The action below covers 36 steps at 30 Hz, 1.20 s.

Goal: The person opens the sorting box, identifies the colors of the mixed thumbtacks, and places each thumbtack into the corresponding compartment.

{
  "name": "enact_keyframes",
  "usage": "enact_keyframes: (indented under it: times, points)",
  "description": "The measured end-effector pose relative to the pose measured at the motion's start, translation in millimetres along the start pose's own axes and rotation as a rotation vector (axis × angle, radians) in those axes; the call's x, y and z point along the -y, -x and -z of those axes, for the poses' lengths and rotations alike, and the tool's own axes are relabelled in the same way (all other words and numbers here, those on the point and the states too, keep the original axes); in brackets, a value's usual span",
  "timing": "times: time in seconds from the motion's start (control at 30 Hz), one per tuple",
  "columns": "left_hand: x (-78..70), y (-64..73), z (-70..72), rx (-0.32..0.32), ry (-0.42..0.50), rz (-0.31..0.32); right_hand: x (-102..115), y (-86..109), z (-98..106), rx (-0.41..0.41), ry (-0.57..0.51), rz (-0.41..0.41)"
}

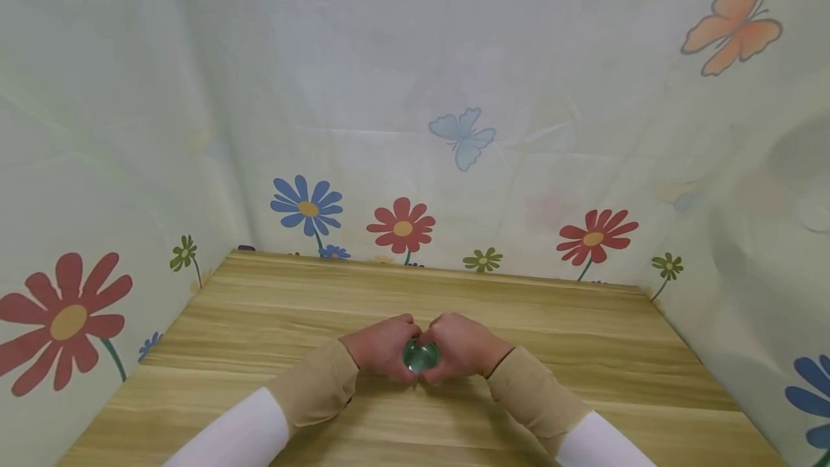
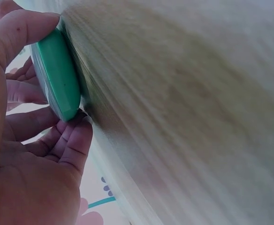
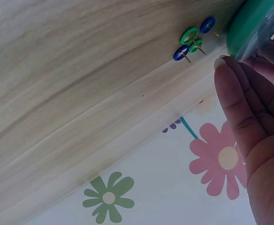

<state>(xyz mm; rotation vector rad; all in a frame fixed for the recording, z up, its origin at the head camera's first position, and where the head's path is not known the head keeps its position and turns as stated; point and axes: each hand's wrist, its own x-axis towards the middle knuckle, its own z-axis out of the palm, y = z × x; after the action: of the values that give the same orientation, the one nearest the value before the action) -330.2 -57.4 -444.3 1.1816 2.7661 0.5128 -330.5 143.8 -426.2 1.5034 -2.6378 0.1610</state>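
Observation:
A small round green case (image 1: 421, 357) with a clear, shiny face is between the two hands, low in the middle of the head view. My left hand (image 1: 382, 344) grips its left side; in the left wrist view the thumb lies at one edge of the green case (image 2: 59, 75) and the fingers at the other. From the right, my right hand (image 1: 468, 348) holds the opposite side, fingertips at the rim in the right wrist view. Several thumbtacks (image 3: 188, 35), blue and green with metal points, lie on the wood close to the case.
The wood-grain tabletop (image 1: 311, 294) spreads around both hands. Light fabric walls (image 1: 363, 78) printed with flowers and butterflies rise at its back, left and right edges.

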Motion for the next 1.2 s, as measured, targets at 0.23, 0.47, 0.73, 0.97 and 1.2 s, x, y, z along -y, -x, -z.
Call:
enact_keyframes:
  times: [0.23,0.47,0.73,0.97,1.2]
  points:
    - [0.1,-0.4,-0.3,0.001,0.003,-0.003,1.2,-1.6,0.2,-0.005,0.057,0.041]
    - [-2.8,0.3,2.4,0.014,0.003,0.021,1.8,-2.3,1.0,-0.007,0.067,0.056]
    - [-2.7,-0.1,2.7,0.012,0.002,0.008,0.2,-2.6,-0.6,-0.029,0.082,0.098]
    - [-0.6,-1.2,1.7,-0.005,0.005,-0.003,-2.5,-2.7,1.6,-0.029,-0.010,0.065]
    - [1.7,-1.9,-0.7,-0.013,0.010,-0.013,-5.4,-1.8,1.7,-0.027,-0.069,0.051]
